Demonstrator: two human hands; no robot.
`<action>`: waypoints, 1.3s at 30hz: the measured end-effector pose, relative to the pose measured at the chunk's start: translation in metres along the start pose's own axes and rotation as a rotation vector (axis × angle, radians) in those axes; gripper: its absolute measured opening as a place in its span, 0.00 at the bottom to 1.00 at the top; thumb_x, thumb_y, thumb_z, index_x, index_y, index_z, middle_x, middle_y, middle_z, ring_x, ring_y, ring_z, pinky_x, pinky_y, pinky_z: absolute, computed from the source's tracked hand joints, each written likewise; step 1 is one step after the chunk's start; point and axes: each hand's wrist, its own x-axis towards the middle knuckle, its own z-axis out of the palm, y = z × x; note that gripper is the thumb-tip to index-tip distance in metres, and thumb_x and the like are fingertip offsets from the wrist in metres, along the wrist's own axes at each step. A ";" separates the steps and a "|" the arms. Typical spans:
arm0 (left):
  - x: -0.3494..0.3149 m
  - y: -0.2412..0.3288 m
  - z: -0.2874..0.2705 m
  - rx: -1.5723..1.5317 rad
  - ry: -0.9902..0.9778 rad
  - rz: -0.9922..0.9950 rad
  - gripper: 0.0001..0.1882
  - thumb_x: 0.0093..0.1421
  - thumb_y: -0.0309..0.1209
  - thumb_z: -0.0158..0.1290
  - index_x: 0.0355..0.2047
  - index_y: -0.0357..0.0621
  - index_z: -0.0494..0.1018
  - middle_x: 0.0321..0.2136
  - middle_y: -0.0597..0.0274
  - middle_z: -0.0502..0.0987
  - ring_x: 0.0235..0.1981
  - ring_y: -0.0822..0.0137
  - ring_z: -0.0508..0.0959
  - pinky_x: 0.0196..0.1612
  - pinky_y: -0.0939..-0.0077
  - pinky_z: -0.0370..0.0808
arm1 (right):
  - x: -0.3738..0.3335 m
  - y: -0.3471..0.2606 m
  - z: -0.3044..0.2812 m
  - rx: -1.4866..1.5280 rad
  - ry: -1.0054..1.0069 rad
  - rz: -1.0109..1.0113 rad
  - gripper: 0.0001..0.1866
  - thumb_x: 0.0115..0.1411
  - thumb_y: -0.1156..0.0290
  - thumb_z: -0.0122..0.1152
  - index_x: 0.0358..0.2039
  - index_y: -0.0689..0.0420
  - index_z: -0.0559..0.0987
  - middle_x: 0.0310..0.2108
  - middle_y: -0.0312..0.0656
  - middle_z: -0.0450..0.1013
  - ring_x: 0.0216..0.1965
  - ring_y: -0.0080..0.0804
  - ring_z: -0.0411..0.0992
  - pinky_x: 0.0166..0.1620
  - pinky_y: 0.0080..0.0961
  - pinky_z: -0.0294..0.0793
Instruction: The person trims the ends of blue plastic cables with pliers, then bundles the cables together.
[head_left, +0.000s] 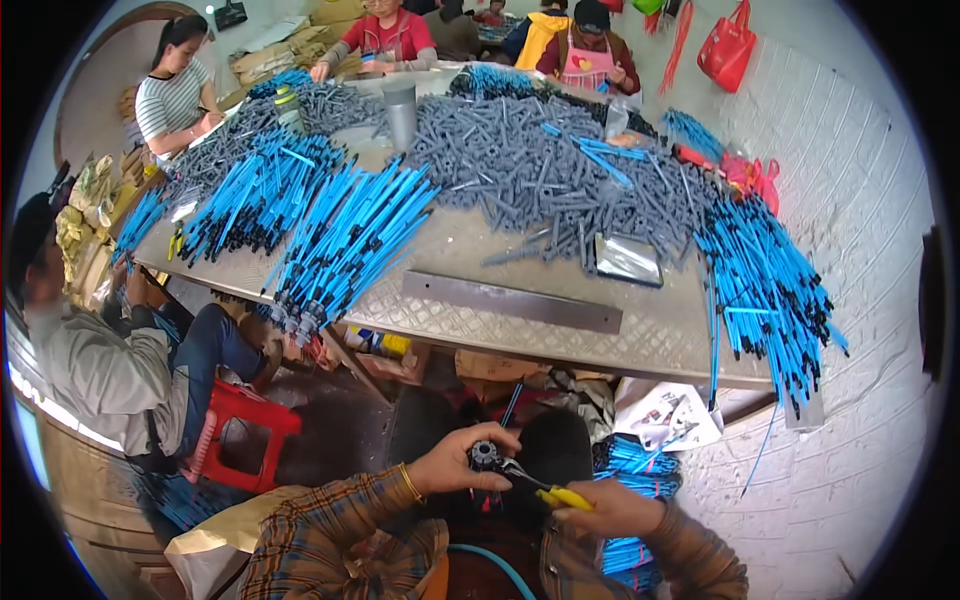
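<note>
My left hand [455,462] is closed around a dark round ribbed fitting [484,456], held above my lap. My right hand [622,507] grips pliers with yellow handles [566,497]. Their metal jaws reach left to the fitting; whether they touch or pinch it is too small to tell. A thin blue-and-black rod [512,403] shows just beyond my left fingers, and whether it joins the fitting is hidden. On the table [470,250] ahead lies a large heap of grey plastic pieces [540,165], with a bundle of blue rods with black ends [350,240] at its front left.
Another blue bundle [770,290] overhangs the table's right end. A metal bar [510,302] lies along the front edge, near a phone-like flat device [628,259]. Tied blue rods [640,460] lie on the floor at right. A person sits at left beside a red stool [245,435]; others work across the table.
</note>
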 end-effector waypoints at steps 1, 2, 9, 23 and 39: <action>-0.002 -0.003 -0.001 0.002 0.001 0.013 0.14 0.48 0.25 0.61 0.35 0.41 0.72 0.30 0.66 0.70 0.33 0.73 0.71 0.39 0.80 0.68 | 0.000 0.000 0.008 0.086 0.036 0.053 0.14 0.57 0.60 0.57 0.33 0.58 0.73 0.26 0.46 0.69 0.26 0.41 0.69 0.32 0.30 0.69; -0.004 -0.006 -0.002 -0.012 -0.009 -0.005 0.13 0.48 0.26 0.61 0.34 0.41 0.71 0.30 0.67 0.70 0.33 0.75 0.70 0.38 0.81 0.67 | 0.004 0.005 0.021 0.076 0.039 0.049 0.14 0.57 0.60 0.57 0.33 0.58 0.73 0.26 0.46 0.69 0.26 0.41 0.69 0.32 0.30 0.69; 0.000 -0.002 -0.007 -0.110 0.009 -0.086 0.09 0.50 0.28 0.59 0.29 0.41 0.71 0.28 0.66 0.69 0.31 0.75 0.70 0.36 0.80 0.66 | 0.048 0.050 0.078 0.331 0.334 -0.128 0.12 0.57 0.63 0.56 0.33 0.60 0.73 0.24 0.45 0.69 0.25 0.35 0.69 0.31 0.27 0.68; 0.010 0.005 -0.002 0.053 -0.224 -0.030 0.18 0.47 0.31 0.63 0.37 0.38 0.72 0.32 0.64 0.71 0.35 0.72 0.70 0.41 0.78 0.67 | 0.006 0.078 0.058 1.263 -0.423 0.218 0.25 0.56 0.58 0.57 0.48 0.60 0.66 0.25 0.41 0.71 0.25 0.30 0.69 0.30 0.22 0.69; 0.041 -0.011 0.004 0.028 -0.264 -0.104 0.18 0.46 0.27 0.63 0.38 0.39 0.72 0.33 0.64 0.71 0.37 0.73 0.70 0.43 0.78 0.67 | -0.010 0.103 0.035 0.955 -0.328 -0.042 0.35 0.56 0.58 0.57 0.58 0.60 0.55 0.42 0.44 0.68 0.39 0.30 0.71 0.39 0.24 0.72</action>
